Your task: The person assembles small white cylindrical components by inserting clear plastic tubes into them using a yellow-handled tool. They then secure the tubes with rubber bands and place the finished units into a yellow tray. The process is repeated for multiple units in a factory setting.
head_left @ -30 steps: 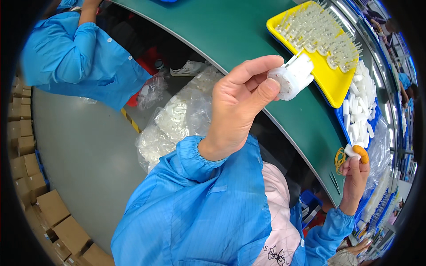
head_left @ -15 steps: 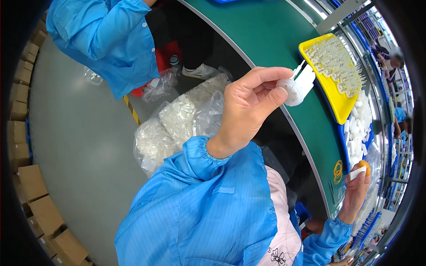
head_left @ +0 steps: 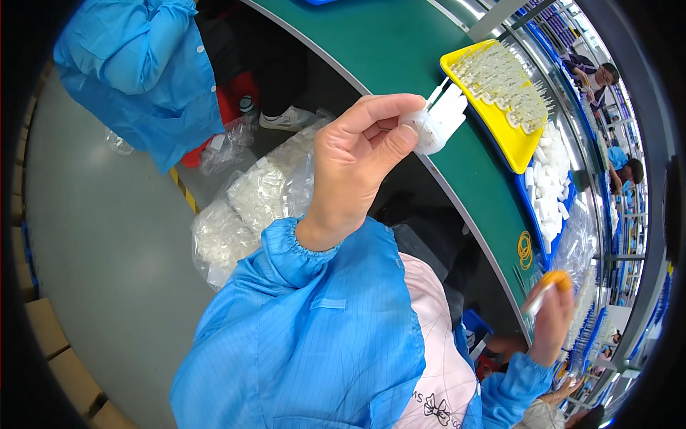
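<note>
I see the green table [head_left: 400, 50] curving across the top, a person in a blue coat [head_left: 136, 71] beside it. A clear bag of white parts [head_left: 243, 207] sits on the floor. On the table, a yellow tray [head_left: 500, 136] holds clear pieces, just beside a blue bin [head_left: 547, 193] of white parts. My left hand [head_left: 357, 164] pinches a white plastic part [head_left: 439, 121] above the table edge. My right hand [head_left: 554, 322] grips an orange-tipped tool [head_left: 547, 289].

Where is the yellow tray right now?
In the head view the yellow tray is at the upper right, lying on the green table, just beyond the white plastic part pinched in the left hand, beside a blue bin of white parts.
</note>
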Available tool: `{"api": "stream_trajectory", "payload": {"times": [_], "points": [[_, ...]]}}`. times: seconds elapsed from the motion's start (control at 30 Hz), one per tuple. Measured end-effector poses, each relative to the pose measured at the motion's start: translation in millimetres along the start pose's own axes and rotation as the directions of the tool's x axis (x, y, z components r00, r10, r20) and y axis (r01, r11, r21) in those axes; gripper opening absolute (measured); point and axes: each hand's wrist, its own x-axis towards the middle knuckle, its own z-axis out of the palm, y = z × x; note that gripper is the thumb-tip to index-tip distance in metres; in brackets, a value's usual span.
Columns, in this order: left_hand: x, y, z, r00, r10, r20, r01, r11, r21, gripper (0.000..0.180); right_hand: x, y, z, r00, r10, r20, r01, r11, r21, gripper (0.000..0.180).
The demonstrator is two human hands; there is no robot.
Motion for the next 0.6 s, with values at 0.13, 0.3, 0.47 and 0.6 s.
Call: {"api": "stream_trajectory", "payload": {"times": [0.13,0.3,0.47,0.6], "points": [[-1,-7,9,0.998,-0.028,0.052,0.030,0.999,-0.029,0.026,-53,70,16,0.914,0.348,0.209,-0.392,0.891,0.229,0.013],[-2,-11,18,0.995,-0.065,0.074,0.068,0.997,-0.045,0.026,-10,215,-17,0.882,0.464,-0.087,-0.375,0.801,0.466,0.039],[-4,0,33,0.989,-0.085,0.117,0.085,0.996,0.006,0.026,92,342,-45,0.871,0.204,-0.446,-0.393,0.835,-0.385,0.032],[-5,5,38,0.981,-0.096,0.167,0.082,0.993,0.088,0.026,124,364,-37,0.926,-0.137,-0.351,-0.181,0.655,-0.734,0.031]]}}
